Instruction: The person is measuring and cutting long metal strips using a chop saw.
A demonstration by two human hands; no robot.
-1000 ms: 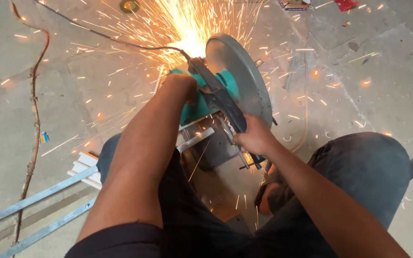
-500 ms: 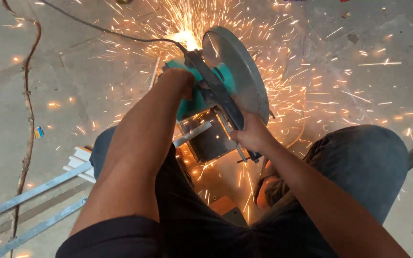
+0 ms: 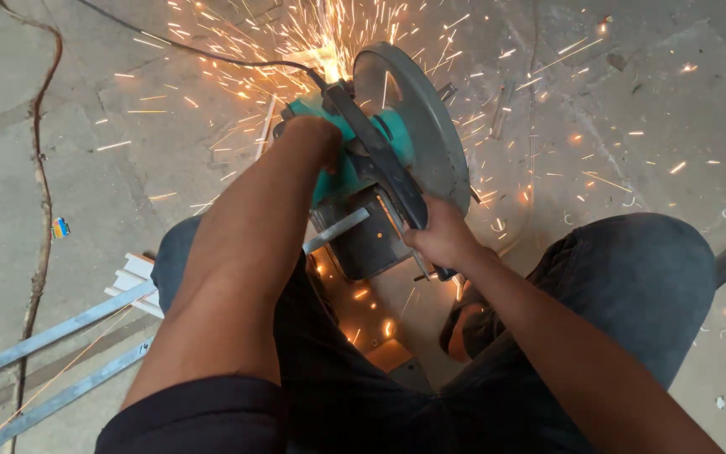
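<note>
Both hands [image 3: 443, 240] grip the sparking teal chop saw [image 3: 380, 151].

I see a teal motor housing on the chop saw [image 3: 355, 160], with a grey blade guard [image 3: 418, 126] and a black handle [image 3: 388, 172]. Orange-yellow sparks [image 3: 313, 42] spray over the pale grey concrete floor [image 3: 632, 101]. The metal bars [image 3: 52, 336] are silver-grey. My trousers [image 3: 632, 277] are dark blue-grey, the cable [image 3: 212, 55] black.
</note>
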